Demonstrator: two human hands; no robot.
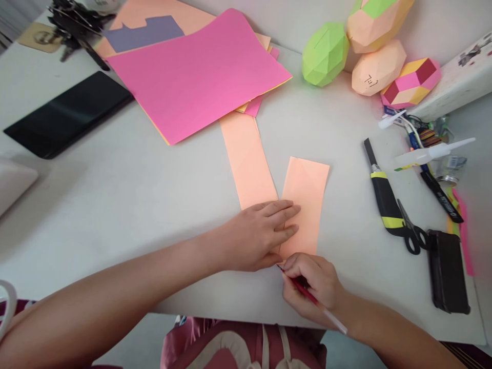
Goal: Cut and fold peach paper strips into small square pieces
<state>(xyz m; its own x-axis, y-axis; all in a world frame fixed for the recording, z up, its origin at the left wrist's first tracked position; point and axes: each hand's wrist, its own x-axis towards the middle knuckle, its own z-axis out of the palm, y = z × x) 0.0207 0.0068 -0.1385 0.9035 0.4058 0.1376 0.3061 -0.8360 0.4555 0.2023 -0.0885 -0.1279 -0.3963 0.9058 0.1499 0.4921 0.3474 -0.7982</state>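
Observation:
Two peach paper strips lie side by side on the white table [115, 195]. My left hand [257, 233] rests flat, fingers stretched out, across the lower end of the right strip [307, 195] and the near end of the left strip [248, 156]. My right hand [313, 287] is closed round a red and white pen [313, 300], whose tip touches the bottom left corner of the right strip.
A stack of pink and peach sheets [196, 72] lies behind. A black phone [69, 115] is at the left, keys [77, 25] at the back left. Folded paper shapes [326, 54] stand at the back right. A utility knife [384, 192], scissors [413, 233], glue and a black case [448, 271] lie at the right.

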